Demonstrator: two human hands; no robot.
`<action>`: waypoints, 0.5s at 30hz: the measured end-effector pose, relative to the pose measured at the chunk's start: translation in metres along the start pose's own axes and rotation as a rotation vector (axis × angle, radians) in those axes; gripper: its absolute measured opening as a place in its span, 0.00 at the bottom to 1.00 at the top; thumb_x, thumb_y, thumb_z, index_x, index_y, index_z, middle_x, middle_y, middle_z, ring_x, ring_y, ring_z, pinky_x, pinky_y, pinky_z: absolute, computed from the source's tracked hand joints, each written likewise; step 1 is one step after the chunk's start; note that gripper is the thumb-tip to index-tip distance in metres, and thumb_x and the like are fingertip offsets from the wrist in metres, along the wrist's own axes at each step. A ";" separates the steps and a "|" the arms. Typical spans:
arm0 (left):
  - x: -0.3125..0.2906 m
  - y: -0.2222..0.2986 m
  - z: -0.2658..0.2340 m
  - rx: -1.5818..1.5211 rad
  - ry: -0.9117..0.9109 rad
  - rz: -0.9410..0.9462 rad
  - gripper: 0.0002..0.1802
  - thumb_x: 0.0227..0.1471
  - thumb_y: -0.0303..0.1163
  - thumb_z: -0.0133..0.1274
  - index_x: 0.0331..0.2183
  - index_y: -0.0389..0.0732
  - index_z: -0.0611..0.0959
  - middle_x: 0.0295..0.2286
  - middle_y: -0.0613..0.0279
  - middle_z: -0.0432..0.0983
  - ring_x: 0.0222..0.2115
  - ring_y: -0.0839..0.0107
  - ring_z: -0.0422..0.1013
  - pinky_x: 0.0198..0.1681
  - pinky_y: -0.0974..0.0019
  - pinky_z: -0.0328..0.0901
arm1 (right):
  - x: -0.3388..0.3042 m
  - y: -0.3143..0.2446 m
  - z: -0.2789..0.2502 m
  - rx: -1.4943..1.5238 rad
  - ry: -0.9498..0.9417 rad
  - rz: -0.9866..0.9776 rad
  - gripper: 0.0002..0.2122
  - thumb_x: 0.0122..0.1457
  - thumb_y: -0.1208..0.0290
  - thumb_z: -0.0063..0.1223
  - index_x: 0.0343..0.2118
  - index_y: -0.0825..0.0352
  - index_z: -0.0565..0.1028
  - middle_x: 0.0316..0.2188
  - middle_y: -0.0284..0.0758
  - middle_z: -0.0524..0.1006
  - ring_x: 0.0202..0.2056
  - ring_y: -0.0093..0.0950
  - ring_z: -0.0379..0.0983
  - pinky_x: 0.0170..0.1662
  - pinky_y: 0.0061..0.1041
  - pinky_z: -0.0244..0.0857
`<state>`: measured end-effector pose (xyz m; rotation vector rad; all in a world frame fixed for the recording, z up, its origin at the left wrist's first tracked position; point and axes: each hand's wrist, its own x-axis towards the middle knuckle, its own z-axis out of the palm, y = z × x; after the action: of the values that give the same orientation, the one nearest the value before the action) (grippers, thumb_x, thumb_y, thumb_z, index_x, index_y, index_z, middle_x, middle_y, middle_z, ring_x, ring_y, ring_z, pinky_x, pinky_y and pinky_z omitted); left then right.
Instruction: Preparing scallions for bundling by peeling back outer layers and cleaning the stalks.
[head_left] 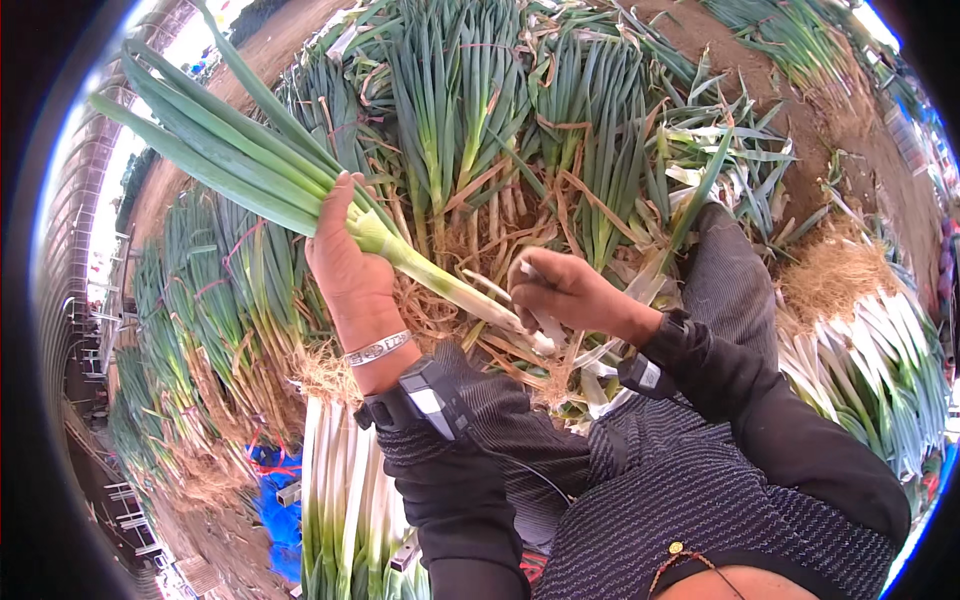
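Observation:
My left hand (350, 260) is wrapped round one large green onion (440, 278), just below where its leaves split. Its long green leaves fan out to the upper left, and its white root end slants down to the right. By that root end, my right hand (565, 292) is closed, with the fingers curled in. A pale strip of outer leaf (548, 328) shows under the right fingers, and another thin pale piece sticks out beside the stalk. The fingers hide exactly how the strip is gripped.
Bundles of untrimmed green onions (455, 110) stand ahead, with more bundles (200, 300) on the left. Cleaned white-stalked onions lie in a pile (860, 350) at right and another pile (350, 490) at lower left. Stripped leaves (725, 150) litter the ground near my knee.

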<state>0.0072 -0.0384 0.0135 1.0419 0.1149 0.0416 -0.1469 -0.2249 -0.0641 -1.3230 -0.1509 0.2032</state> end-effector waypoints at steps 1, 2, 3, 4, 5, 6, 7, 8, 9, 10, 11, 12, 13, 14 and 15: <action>-0.001 0.003 0.000 -0.001 0.004 0.000 0.16 0.44 0.24 0.63 0.38 0.34 0.79 0.33 0.57 0.78 0.32 0.69 0.74 0.34 0.66 0.69 | -0.004 0.003 0.000 -0.001 -0.003 0.003 0.05 0.63 0.76 0.48 0.40 0.69 0.70 0.25 0.31 0.75 0.27 0.22 0.74 0.33 0.23 0.70; -0.001 0.005 0.001 -0.007 0.011 0.004 0.16 0.45 0.24 0.63 0.38 0.34 0.79 0.32 0.57 0.78 0.32 0.69 0.74 0.34 0.66 0.70 | -0.007 0.009 -0.001 -0.220 0.013 -0.053 0.07 0.62 0.76 0.50 0.41 0.69 0.70 0.26 0.32 0.75 0.28 0.22 0.74 0.35 0.23 0.70; -0.001 0.006 0.002 -0.012 0.017 0.007 0.16 0.45 0.25 0.62 0.39 0.34 0.79 0.32 0.58 0.78 0.31 0.69 0.74 0.33 0.66 0.70 | -0.008 0.014 -0.001 -0.438 0.031 -0.111 0.09 0.61 0.76 0.52 0.43 0.69 0.70 0.27 0.33 0.74 0.30 0.23 0.74 0.36 0.24 0.70; -0.001 0.008 0.003 0.001 -0.006 0.019 0.16 0.47 0.26 0.61 0.39 0.34 0.78 0.32 0.57 0.78 0.31 0.68 0.74 0.33 0.66 0.70 | -0.002 0.020 0.001 -0.553 0.092 -0.368 0.15 0.57 0.76 0.57 0.46 0.68 0.70 0.31 0.36 0.75 0.33 0.25 0.74 0.39 0.25 0.69; -0.004 0.008 0.004 0.000 -0.005 0.018 0.16 0.47 0.26 0.61 0.39 0.34 0.78 0.32 0.57 0.78 0.31 0.68 0.74 0.33 0.66 0.70 | 0.002 0.024 0.002 -0.554 0.091 -0.368 0.15 0.57 0.76 0.57 0.46 0.68 0.70 0.31 0.36 0.75 0.33 0.25 0.74 0.39 0.25 0.69; -0.004 0.006 0.005 -0.013 -0.014 -0.024 0.16 0.47 0.26 0.61 0.40 0.35 0.78 0.32 0.56 0.78 0.31 0.68 0.74 0.34 0.66 0.70 | 0.008 0.021 0.005 -0.582 0.120 -0.388 0.16 0.56 0.75 0.58 0.47 0.67 0.70 0.32 0.37 0.75 0.35 0.26 0.74 0.41 0.26 0.69; -0.005 0.005 0.007 -0.027 -0.023 -0.065 0.15 0.48 0.26 0.60 0.40 0.35 0.78 0.33 0.56 0.78 0.32 0.67 0.74 0.34 0.65 0.70 | 0.014 0.019 0.008 -0.612 0.149 -0.409 0.18 0.55 0.75 0.60 0.48 0.67 0.70 0.34 0.37 0.75 0.37 0.27 0.74 0.43 0.26 0.68; -0.006 0.003 0.009 -0.030 -0.031 -0.064 0.15 0.48 0.26 0.60 0.40 0.35 0.78 0.33 0.56 0.78 0.32 0.67 0.74 0.34 0.65 0.70 | 0.019 0.021 0.010 -0.545 0.169 -0.381 0.19 0.54 0.73 0.61 0.49 0.67 0.70 0.34 0.36 0.75 0.37 0.25 0.73 0.43 0.25 0.68; -0.007 0.001 0.006 -0.019 -0.077 -0.101 0.18 0.50 0.29 0.59 0.43 0.36 0.76 0.35 0.55 0.78 0.34 0.65 0.75 0.37 0.62 0.71 | 0.027 0.016 0.016 -0.544 0.166 -0.388 0.19 0.54 0.73 0.61 0.49 0.67 0.70 0.34 0.36 0.75 0.37 0.25 0.73 0.43 0.25 0.68; -0.007 0.000 0.004 -0.007 -0.123 -0.138 0.20 0.53 0.32 0.58 0.46 0.37 0.73 0.38 0.53 0.77 0.37 0.64 0.75 0.40 0.58 0.71 | 0.035 0.010 0.018 -0.469 0.131 -0.313 0.20 0.55 0.72 0.60 0.51 0.66 0.69 0.37 0.34 0.75 0.39 0.23 0.72 0.45 0.24 0.68; -0.007 -0.002 0.003 -0.006 -0.125 -0.131 0.20 0.53 0.32 0.58 0.46 0.37 0.73 0.38 0.53 0.77 0.37 0.64 0.75 0.40 0.58 0.71 | 0.043 0.003 0.021 -0.395 0.096 -0.239 0.22 0.56 0.70 0.60 0.52 0.66 0.68 0.40 0.33 0.74 0.41 0.21 0.71 0.46 0.24 0.68; -0.008 -0.004 0.005 -0.039 -0.204 -0.158 0.21 0.55 0.34 0.56 0.48 0.36 0.72 0.40 0.50 0.77 0.40 0.61 0.75 0.42 0.57 0.71 | 0.051 -0.004 0.021 -0.237 0.052 -0.247 0.21 0.58 0.69 0.59 0.53 0.66 0.67 0.42 0.32 0.74 0.43 0.20 0.71 0.47 0.22 0.68; -0.010 -0.006 0.007 -0.072 -0.283 -0.185 0.21 0.56 0.35 0.54 0.49 0.36 0.71 0.42 0.47 0.76 0.43 0.58 0.74 0.44 0.56 0.70 | 0.059 -0.007 0.021 -0.239 0.054 -0.250 0.21 0.58 0.69 0.59 0.53 0.66 0.67 0.42 0.32 0.74 0.43 0.20 0.71 0.47 0.22 0.68; -0.012 -0.007 0.008 -0.077 -0.325 -0.188 0.24 0.59 0.36 0.51 0.52 0.34 0.68 0.45 0.41 0.73 0.48 0.52 0.72 0.48 0.54 0.69 | 0.066 -0.010 0.021 -0.082 0.040 -0.250 0.21 0.59 0.69 0.58 0.53 0.67 0.66 0.42 0.32 0.74 0.44 0.21 0.71 0.47 0.21 0.68; -0.014 -0.007 0.011 -0.077 -0.328 -0.185 0.24 0.59 0.36 0.51 0.52 0.34 0.68 0.45 0.41 0.73 0.48 0.52 0.72 0.48 0.54 0.69 | 0.073 -0.015 0.022 0.075 0.023 -0.250 0.21 0.60 0.69 0.57 0.54 0.68 0.66 0.43 0.32 0.74 0.44 0.21 0.71 0.48 0.20 0.67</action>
<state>-0.0052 -0.0521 0.0139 0.9448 -0.0878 -0.2895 -0.0797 -0.1907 -0.0446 -1.2189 -0.2841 -0.0181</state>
